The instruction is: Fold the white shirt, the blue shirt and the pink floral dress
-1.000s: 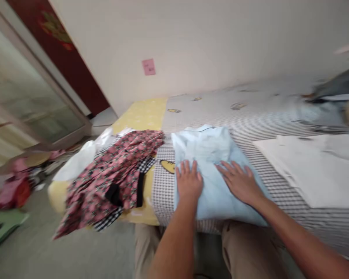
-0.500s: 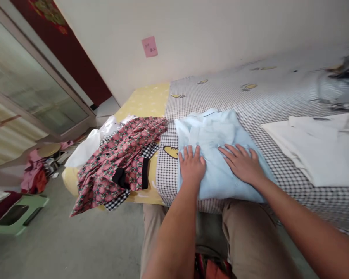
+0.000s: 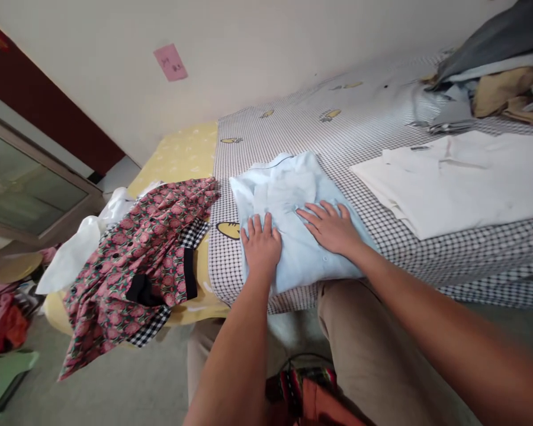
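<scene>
Close to the front edge of the bed [image 3: 275, 133], a little left of its middle, a folded light-blue shirt [image 3: 297, 248] lies flat with its collar toward the wall [image 3: 315, 35]. The left hand [image 3: 262, 245] rests palm down on the shirt's left side, and the right hand [image 3: 331, 228] does likewise right of its middle; both are unclenched, fingers extended and spread, grasping nothing. Both forearms reach in across the front edge, with khaki trousers [image 3: 355, 349] below. Under the shirt runs a black-and-white checked sheet [image 3: 364, 127] with yellow prints, which meets a yellow cover [image 3: 177, 145] at the bed's left end. There, a rumpled pink floral garment [image 3: 128, 236] with black bands sprawls near the shirt, its lower end hanging past the front left corner; a white garment [image 3: 73, 254] partly shows behind it at the left edge. Just right of the shirt, a folded white garment [image 3: 479, 183] spreads along the front edge, while a pile of grey and tan clothes [image 3: 506, 92] sits farther back. A pink paper note [image 3: 171, 62] is on the wall. Beyond the left corner, low in view, are a green stool [image 3: 9, 364] and pink and red cloths [image 3: 0, 319]. A reddish object [image 3: 326, 405] between the legs is too obscured to identify.
</scene>
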Action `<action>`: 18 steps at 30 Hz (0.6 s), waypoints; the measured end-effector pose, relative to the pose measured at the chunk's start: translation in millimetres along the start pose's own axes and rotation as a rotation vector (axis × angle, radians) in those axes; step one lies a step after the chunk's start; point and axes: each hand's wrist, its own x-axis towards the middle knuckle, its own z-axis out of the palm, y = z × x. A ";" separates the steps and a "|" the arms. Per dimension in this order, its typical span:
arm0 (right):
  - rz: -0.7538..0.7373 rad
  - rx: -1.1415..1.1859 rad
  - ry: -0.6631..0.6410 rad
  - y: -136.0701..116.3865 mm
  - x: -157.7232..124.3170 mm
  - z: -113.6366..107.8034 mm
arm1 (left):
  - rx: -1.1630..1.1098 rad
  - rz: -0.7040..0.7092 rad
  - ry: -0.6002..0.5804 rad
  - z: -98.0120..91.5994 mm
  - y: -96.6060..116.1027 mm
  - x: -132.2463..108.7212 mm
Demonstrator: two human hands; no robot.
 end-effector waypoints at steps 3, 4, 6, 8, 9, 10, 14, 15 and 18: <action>0.008 0.015 -0.011 -1.4 0.3 -1.9 | 0.008 0.003 -0.001 -0.8 0.1 0.5; 0.011 0.024 -0.013 -2.0 0.3 -2.7 | 0.011 0.005 0.000 -0.8 0.1 0.7; 0.018 0.038 -0.017 -3.3 0.3 -4.5 | 0.018 0.005 -0.002 -0.6 -0.1 1.1; 0.022 0.044 -0.022 -4.4 0.2 -6.3 | 0.028 0.000 -0.009 -0.7 0.0 1.4; 0.022 0.044 -0.024 -4.9 0.1 -7.1 | 0.034 -0.003 -0.013 -1.1 0.1 1.5; 0.022 0.041 -0.024 -5.4 0.0 -7.8 | 0.039 -0.005 -0.016 -1.5 0.2 1.6; 0.027 0.028 -0.021 -7.1 -0.4 -9.3 | 0.052 -0.004 -0.029 -3.7 0.9 1.7; 0.029 0.025 -0.022 -7.5 -0.4 -9.6 | 0.057 -0.002 -0.032 -4.1 1.0 1.8; 0.028 0.023 -0.024 -8.5 -0.4 -10.6 | 0.073 -0.003 -0.033 -4.6 1.4 1.9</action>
